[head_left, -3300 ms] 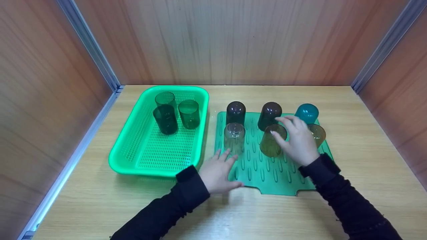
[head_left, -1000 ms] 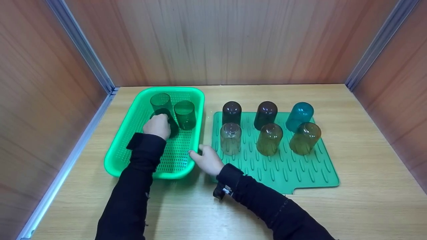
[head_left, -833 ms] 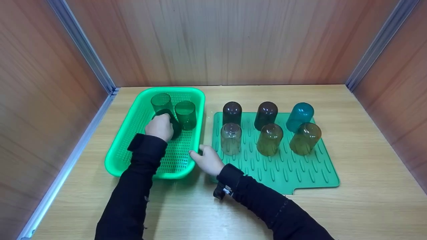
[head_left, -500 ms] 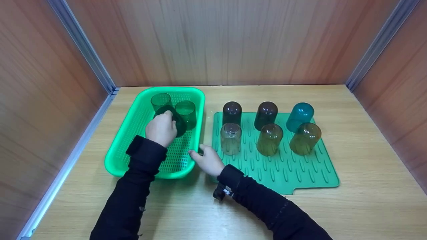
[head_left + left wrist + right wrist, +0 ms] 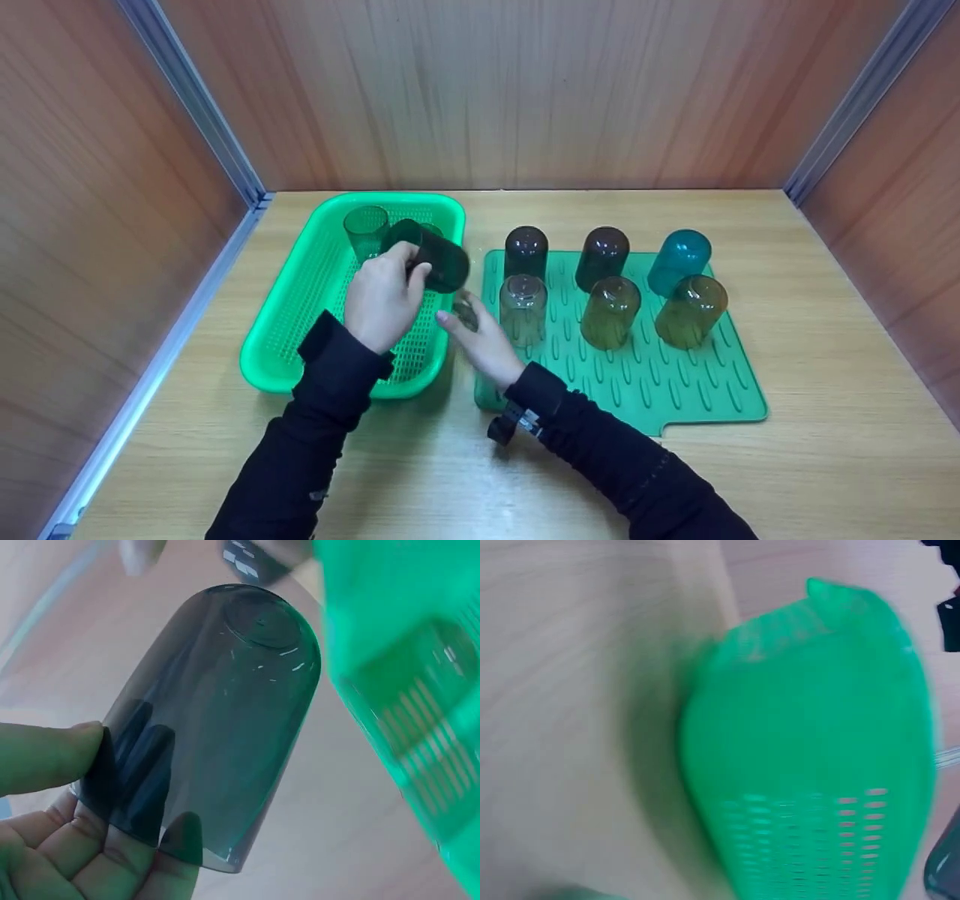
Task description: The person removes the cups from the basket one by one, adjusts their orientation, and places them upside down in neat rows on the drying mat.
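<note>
My left hand [image 5: 386, 296] grips a dark grey tumbler [image 5: 442, 262] near its open end, over the green basket [image 5: 259, 360]. The tumbler is tilted, its base pointing right towards my other hand. In the left wrist view, the thumb [image 5: 60, 754] presses the side of the tumbler near the rim, with the other fingers on the far side. My right hand [image 5: 487, 345] is beside the basket's right edge, thumb and fingers apart and holding nothing. One green-looking tumbler [image 5: 366, 231] stands in the basket; another [image 5: 432, 229] is mostly hidden behind the grey one.
Right of the basket lies a green ridged mat [image 5: 637, 390]. Several tumblers stand upside down on it: two dark ones [image 5: 526, 251], a blue one [image 5: 679, 262], a clear one [image 5: 523, 311] and two amber ones [image 5: 611, 313]. Wooden walls [image 5: 480, 97] enclose the table.
The left hand took hold of the grey tumbler in the basket, then lifted and tipped it rightwards. The right hand came from the mat's tumblers to the basket rim and now sits slightly off it.
</note>
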Demonstrator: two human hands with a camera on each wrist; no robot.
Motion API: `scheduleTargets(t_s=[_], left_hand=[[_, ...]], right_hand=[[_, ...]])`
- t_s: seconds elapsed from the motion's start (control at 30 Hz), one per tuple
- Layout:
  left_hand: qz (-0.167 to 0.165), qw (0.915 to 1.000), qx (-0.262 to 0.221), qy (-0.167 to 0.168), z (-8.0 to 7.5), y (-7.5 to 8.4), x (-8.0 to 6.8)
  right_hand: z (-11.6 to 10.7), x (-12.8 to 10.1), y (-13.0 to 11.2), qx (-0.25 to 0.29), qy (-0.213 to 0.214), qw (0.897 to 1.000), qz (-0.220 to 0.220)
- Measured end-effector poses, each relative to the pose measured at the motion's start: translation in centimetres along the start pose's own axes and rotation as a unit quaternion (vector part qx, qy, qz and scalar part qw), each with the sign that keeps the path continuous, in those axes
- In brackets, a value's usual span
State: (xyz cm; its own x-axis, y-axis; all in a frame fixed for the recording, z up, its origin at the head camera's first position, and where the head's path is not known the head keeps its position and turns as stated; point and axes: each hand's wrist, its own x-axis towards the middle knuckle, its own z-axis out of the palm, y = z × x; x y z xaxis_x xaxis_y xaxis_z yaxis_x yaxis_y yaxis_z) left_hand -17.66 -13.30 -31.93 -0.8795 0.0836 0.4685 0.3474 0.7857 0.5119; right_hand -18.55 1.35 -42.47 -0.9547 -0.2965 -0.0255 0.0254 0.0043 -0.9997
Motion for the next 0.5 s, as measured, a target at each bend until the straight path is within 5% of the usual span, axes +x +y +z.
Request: scheduleTargets(t_s=[0.2,0.4,0.5], left_hand=[[-0.023,0.9905,-0.128,-0.044,-0.1,1.7,-0.5],[-0.076,0.9557,-0.264,-0.106,0.7,2.9,-0.7],[-0.089,0.9434,-0.297,-0.118,1.3,3.2,-0.9]], right_hand=[[-1.3,-0.2,-1.7,0.127,0.063,0.987,-0.08],[-3.0,-0.4,-2.3,0.255,0.064,0.954,-0.146],[-3.8,-0.5,-2.3,0.253,0.081,0.949,-0.17]])
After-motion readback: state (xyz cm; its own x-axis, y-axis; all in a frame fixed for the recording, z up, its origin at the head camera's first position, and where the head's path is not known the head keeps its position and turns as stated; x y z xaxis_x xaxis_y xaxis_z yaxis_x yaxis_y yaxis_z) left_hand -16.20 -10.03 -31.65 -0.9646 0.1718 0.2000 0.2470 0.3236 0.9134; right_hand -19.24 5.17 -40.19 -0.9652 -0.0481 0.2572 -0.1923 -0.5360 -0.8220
